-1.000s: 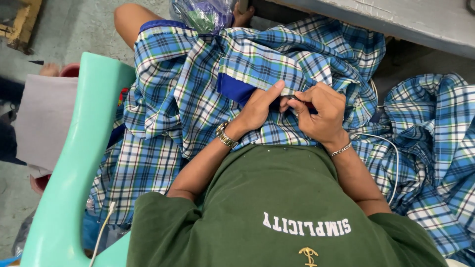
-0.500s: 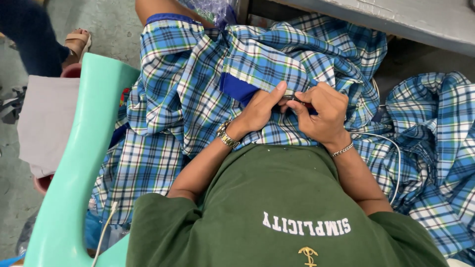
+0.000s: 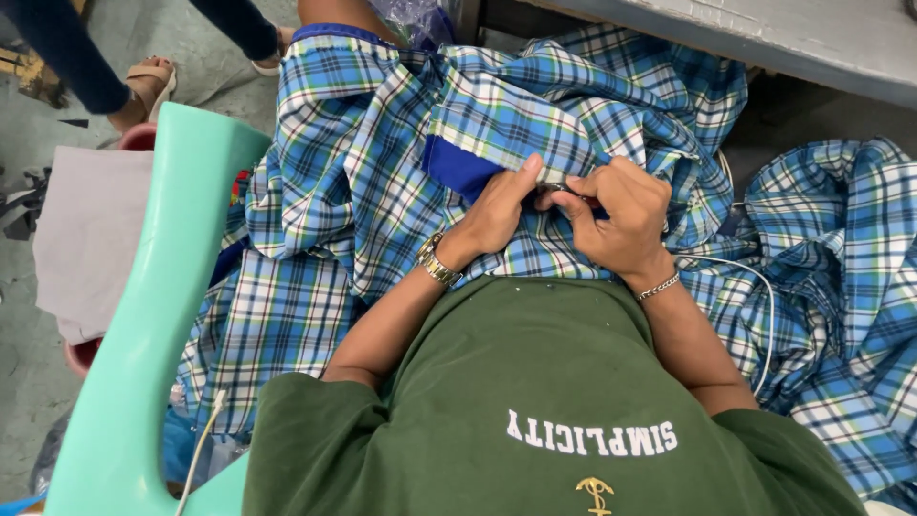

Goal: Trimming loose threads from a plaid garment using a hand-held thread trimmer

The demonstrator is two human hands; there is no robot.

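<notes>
A blue, green and white plaid cotton garment lies bunched over the person's lap, just above the hem of their dark green T-shirt. The left hand pinches a folded edge of the cloth — thumb up, fingers closed on the fabric next to a solid blue lining panel. The right hand meets it from the other side, its fingers closed on the same edge; something small and dark seems to sit between the two thumbs, but it is too small to make out. A metal watch sits on the left wrist and a thin silver chain bracelet on the right.

A mint-green plastic chair back stands to the left, touching the cloth. More plaid fabric is heaped to the right, below a grey tabletop edge — a white cord runs across it. Another person's sandalled foot stands on the floor at upper left.
</notes>
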